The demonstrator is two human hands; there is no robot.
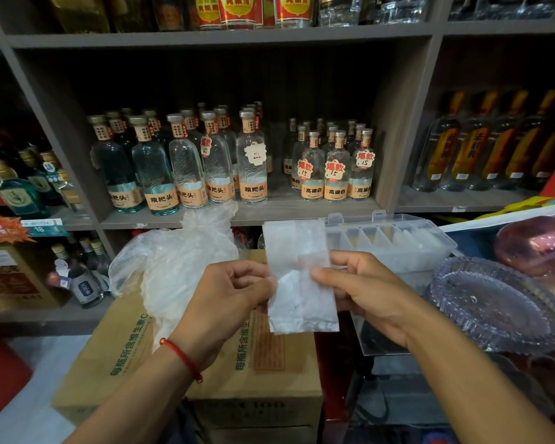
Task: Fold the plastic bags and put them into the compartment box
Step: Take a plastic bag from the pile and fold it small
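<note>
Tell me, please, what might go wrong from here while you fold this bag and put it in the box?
1. Both hands, left and right, pinch the bag only at its edges in mid-air, so the slick strip could unfold or slip.
2. The box sits behind the right hand, beside a glass dish; reaching over might knock the dish.
3. The loose bag pile rests on a carton and could slide off.

Middle shelf, centre of frame: clear bottles point(186, 174) with orange labels reading 粮把头; to their right, smaller bottles point(337, 168) labelled 高粱白, bearing tags point(335, 169) marked 爆款 15. Lower centre: cardboard box point(125, 350) printed 每瓶所含维生素C; left edge, shelf price tag point(40, 228) showing 18.
</note>
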